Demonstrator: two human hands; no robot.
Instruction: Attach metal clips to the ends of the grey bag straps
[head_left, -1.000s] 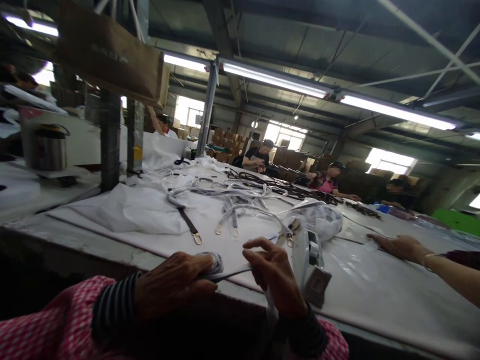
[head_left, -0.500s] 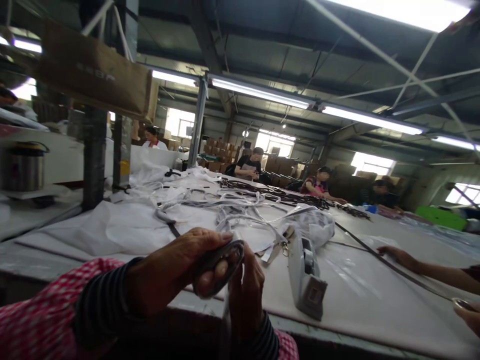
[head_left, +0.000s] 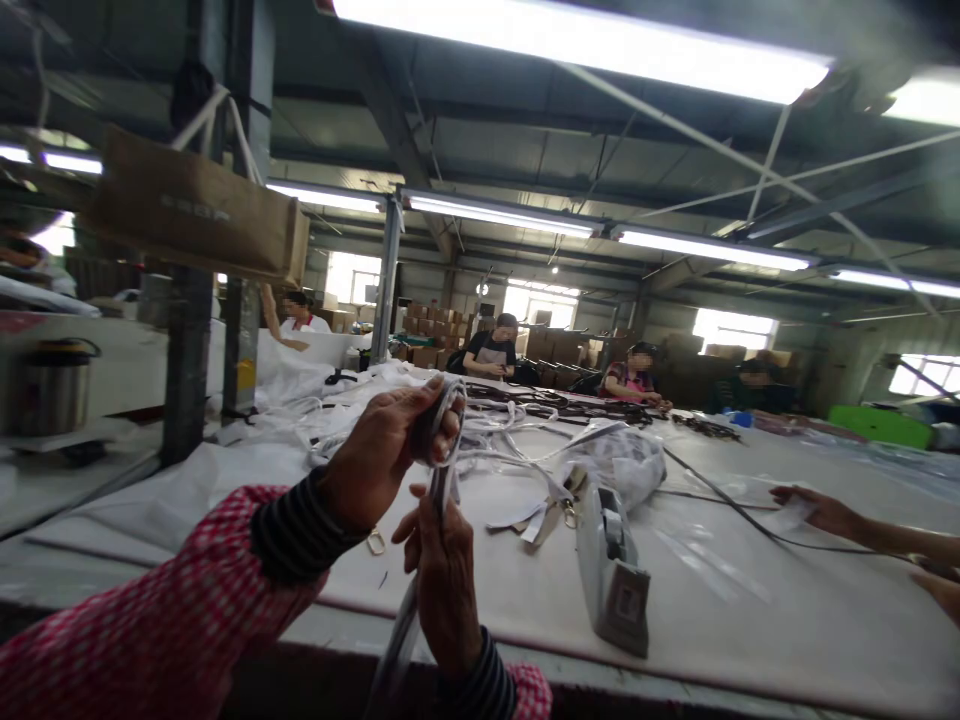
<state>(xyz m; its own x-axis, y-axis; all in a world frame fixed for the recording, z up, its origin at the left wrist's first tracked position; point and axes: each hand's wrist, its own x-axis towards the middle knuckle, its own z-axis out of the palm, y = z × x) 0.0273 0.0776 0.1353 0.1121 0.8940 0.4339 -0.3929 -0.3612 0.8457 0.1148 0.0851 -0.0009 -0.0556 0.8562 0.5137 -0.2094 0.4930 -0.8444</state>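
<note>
A grey webbing strap (head_left: 426, 436) is wound in a loop around the fingers of my left hand (head_left: 379, 455), which is closed on it above the table's near edge. Just below and to the right, my right hand (head_left: 448, 580) pinches the strap where it leaves the loop. From there the loose length hangs down past the table edge. A small metal buckle (head_left: 376, 542) lies on the table beside my left wrist. To the right of my hands stands a grey tape dispenser (head_left: 619, 570), with light strap ends and a metal clasp (head_left: 570, 514) next to it.
Tangled pale straps and white sheeting (head_left: 202, 480) cover the table's left and middle. A clear plastic bag (head_left: 619, 460) lies behind the dispenser. At right, a co-worker's hands (head_left: 832, 515) handle a dark strap. A metal post (head_left: 187, 360) rises at left; other people sit across the table.
Both my hands have risen, moving left and away from the table edge. The strap loop now stands more upright. At right, the co-worker's hands have shifted along the dark strap.
</note>
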